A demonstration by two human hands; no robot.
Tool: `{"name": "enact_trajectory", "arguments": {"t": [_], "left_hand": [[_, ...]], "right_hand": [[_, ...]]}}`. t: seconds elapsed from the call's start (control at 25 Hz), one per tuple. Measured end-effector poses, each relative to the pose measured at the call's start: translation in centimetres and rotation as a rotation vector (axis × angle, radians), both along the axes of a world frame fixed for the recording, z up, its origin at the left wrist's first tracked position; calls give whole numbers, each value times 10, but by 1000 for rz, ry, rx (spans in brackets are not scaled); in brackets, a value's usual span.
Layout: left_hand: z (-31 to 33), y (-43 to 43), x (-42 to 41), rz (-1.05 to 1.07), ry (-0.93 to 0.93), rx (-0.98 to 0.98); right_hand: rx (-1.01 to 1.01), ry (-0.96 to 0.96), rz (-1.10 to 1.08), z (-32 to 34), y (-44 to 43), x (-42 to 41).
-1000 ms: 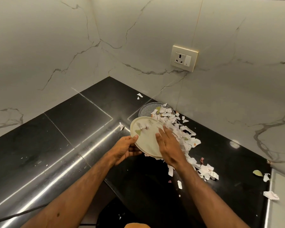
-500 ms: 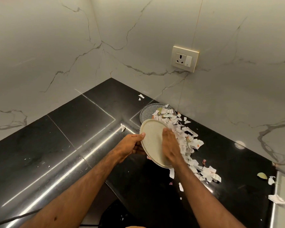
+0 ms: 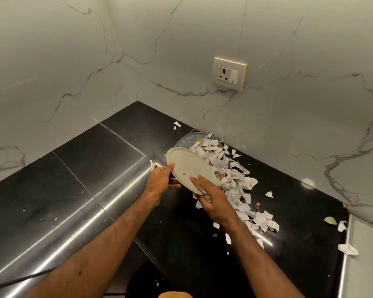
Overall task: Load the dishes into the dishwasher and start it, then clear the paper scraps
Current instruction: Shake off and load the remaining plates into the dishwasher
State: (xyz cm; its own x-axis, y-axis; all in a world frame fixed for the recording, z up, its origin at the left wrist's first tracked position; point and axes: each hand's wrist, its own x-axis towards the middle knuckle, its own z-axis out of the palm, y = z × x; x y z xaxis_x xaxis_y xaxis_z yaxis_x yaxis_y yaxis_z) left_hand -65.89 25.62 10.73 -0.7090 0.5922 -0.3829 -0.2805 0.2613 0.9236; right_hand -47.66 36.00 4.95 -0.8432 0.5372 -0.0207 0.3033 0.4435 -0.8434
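While my left hand (image 3: 160, 181) grips the tilted plate (image 3: 188, 163), my right hand (image 3: 212, 202) lies flat-fingered on it; paper scraps (image 3: 233, 177) just beside.

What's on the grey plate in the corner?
Paper scraps and a yellowish bit lie on the grey plate, right side; the left shows bare. The tilted cream plate hides its near edge.
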Motion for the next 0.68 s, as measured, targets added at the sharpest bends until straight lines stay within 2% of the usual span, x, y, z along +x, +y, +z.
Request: {"name": "enact_trajectory", "arguments": {"t": [0.12, 0.2, 0.32, 0.44, 0.56, 0.68], "left_hand": [[4, -10, -8, 54, 7, 10], [3, -15, -10, 73, 0, 11], [2, -17, -4, 37, 17, 4], [4, -17, 7, -49, 25, 63], [7, -21, 4, -40, 83, 79], [5, -38, -9, 6, 142, 54]], "right_hand": [[67, -127, -159, -14, 10, 18], [68, -91, -198, -12, 9, 19], [-6, 48, -105, 16, -7, 0], [-25, 48, 17, 36, -24, -29], [-9, -53, -39, 25, -16, -37], [51, -297, -222, 9, 1, -20]]}}
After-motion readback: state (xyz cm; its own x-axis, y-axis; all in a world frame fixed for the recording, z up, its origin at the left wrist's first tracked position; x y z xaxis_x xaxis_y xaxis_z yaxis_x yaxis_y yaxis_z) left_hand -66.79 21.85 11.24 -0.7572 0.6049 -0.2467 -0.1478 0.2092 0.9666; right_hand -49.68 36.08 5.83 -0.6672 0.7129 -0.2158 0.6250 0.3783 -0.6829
